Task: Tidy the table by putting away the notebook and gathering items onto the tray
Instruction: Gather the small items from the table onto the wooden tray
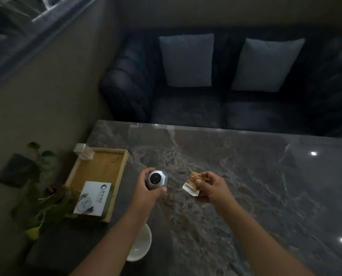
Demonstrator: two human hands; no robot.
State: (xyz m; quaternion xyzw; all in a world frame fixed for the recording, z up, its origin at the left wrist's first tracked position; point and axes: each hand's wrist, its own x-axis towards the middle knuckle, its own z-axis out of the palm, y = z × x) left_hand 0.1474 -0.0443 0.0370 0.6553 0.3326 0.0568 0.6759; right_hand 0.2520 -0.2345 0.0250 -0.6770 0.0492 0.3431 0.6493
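Body in view: two arms only. Left hand and right hand are bare. Left forearm and right forearm are bare all the way to the bottom frame edge. Frame is dim and soft; nail or wrist detail unreadable.

The picture was dim and a little soft. On the polished desk, to the right of the right hand, small white spots of glare shone. Beyond that hand the sofa lay nearly black. Straight lines bent toward the edges.
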